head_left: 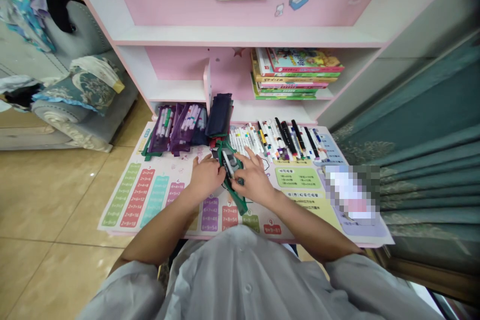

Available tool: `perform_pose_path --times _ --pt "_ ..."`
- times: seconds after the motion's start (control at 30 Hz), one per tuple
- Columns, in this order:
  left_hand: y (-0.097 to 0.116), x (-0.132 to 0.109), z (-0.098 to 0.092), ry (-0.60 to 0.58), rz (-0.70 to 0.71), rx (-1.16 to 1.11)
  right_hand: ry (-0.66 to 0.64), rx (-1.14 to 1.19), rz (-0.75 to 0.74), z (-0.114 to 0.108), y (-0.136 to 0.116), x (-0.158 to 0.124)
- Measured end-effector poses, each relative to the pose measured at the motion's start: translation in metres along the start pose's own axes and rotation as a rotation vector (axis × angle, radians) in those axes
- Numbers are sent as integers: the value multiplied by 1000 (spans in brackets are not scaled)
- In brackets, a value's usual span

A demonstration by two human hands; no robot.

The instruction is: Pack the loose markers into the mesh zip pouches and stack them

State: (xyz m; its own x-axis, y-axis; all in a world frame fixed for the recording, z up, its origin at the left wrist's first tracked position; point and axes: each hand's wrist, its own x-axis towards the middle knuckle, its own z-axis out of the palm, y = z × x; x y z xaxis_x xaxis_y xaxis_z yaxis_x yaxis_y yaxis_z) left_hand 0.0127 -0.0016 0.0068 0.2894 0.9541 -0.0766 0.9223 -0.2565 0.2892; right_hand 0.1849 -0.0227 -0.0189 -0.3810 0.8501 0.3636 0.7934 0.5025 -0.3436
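Purple pouches [176, 127] lie left, at the desk's back. At the middle of the mat [150, 195] the left hand [206, 176] clamps a green pouch [241, 203] by its left edge; the right hand [255, 181] pinches its right side. It looks soft, light, floppy: best held by its fabric edges. Loose markers [279, 139] line up rightward. Fingers hide most of its contents; a blur covers the mat's right.

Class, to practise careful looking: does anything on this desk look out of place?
Markers lie loose in a row on the desk, outside the pouches. Nothing looks spilled or damaged. The left hand and right hand hold a green pouch.
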Motion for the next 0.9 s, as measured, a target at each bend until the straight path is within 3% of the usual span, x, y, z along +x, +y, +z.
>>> perform_pose_path --times 0.07,0.17,0.33,0.73,0.9 --pt "1 0 -1 0 -3 0 119 12 48 -1 14 6" --pt "2 0 -2 -10 -14 5 300 -65 251 -3 45 16" --pt "3 0 -3 -22 -16 0 274 -202 558 1 92 22" --pt "3 0 -3 -20 -17 1 96 -309 562 9 99 26" --pt "3 -1 -3 -20 -9 5 132 -273 549 6 94 26"
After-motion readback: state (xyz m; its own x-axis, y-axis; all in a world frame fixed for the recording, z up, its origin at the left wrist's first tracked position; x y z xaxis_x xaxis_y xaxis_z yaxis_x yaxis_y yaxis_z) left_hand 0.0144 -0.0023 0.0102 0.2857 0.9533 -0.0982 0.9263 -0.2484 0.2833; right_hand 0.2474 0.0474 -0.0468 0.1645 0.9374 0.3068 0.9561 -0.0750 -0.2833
